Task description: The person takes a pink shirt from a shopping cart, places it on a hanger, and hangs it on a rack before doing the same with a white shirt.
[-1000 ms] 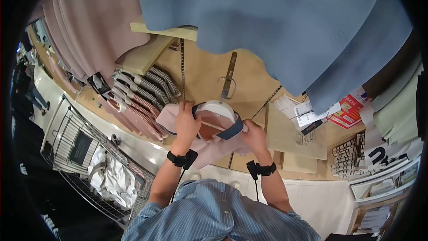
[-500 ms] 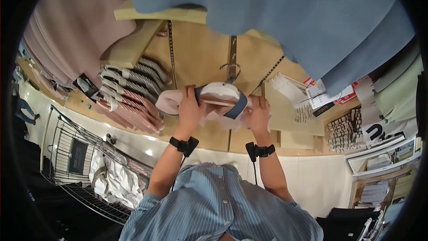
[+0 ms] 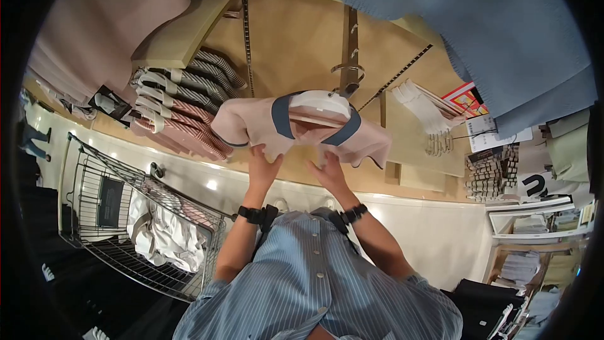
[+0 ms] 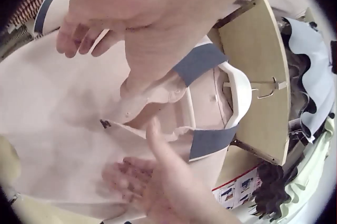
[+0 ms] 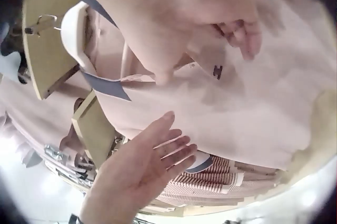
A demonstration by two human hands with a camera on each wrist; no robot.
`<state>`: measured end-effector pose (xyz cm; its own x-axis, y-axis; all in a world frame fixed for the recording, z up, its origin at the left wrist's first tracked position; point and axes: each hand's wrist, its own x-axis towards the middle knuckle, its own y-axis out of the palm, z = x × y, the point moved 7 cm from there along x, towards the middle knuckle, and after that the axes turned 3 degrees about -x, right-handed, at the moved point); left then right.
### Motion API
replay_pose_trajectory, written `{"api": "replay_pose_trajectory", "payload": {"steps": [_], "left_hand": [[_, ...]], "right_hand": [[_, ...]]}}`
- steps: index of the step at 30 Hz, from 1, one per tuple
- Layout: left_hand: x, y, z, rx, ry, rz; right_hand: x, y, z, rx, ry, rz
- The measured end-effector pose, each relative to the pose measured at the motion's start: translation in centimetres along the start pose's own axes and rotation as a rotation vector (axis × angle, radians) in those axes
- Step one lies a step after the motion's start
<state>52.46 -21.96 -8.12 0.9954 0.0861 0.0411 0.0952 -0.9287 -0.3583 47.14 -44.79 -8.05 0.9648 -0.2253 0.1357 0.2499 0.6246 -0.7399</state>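
A pink polo shirt (image 3: 248,116) with a dark blue collar (image 3: 282,118) hangs on a white hanger (image 3: 322,104), up against the metal display hook (image 3: 348,74). Low at the front of the shirt is my left hand (image 3: 264,169), fingers spread and holding nothing. Beside it, to the right, my right hand (image 3: 329,173) is likewise unfolded and without anything in it. In the left wrist view the unbuttoned placket (image 4: 158,97) lies between both hands. A small dark letter mark (image 5: 217,72) shows on the chest in the right wrist view.
Striped shirts (image 3: 189,110) hang at left, below a wooden shelf (image 3: 179,31). Blue garments (image 3: 402,0) hang overhead. A shopping cart (image 3: 135,214) with a silvery bag (image 3: 167,233) stands at lower left. White hangers (image 3: 421,110) and red signs (image 3: 469,101) are at right.
Both hands held the shirt at the sides of its collar; now they have let go and dropped lower toward me. The shirt's shoulders have spread out. The head view has tilted down.
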Motion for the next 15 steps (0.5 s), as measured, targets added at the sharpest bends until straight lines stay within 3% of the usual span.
{"api": "replay_pose_trajectory", "payload": {"steps": [2, 4, 6, 8, 12, 15], "left_hand": [[0.2, 1.0, 0.5, 0.129, 0.161, 0.009], [0.2, 0.9, -0.7, 0.137, 0.153, 0.021], [0.3, 0.8, -1.2, 0.112, 0.101, 0.007], [0.7, 0.8, -0.5, 0.1, 0.095, -0.02], [0.7, 2.1, 0.4, 0.034, 0.095, -0.033], [0.8, 4.4, 1.9, -0.347, -0.081, 0.084]], "right_hand": [[2.9, 1.0, 0.8, 0.022, 0.081, 0.032], [4.3, 1.5, 1.7, 0.078, 0.335, 0.202], [5.1, 3.0, -1.5, 0.013, 0.269, 0.025], [5.0, 2.3, -0.9, 0.048, 0.259, 0.02], [1.9, 1.1, -0.9, 0.323, 0.342, 0.254], [0.8, -1.4, 1.9, 0.307, 0.333, 0.359]]}}
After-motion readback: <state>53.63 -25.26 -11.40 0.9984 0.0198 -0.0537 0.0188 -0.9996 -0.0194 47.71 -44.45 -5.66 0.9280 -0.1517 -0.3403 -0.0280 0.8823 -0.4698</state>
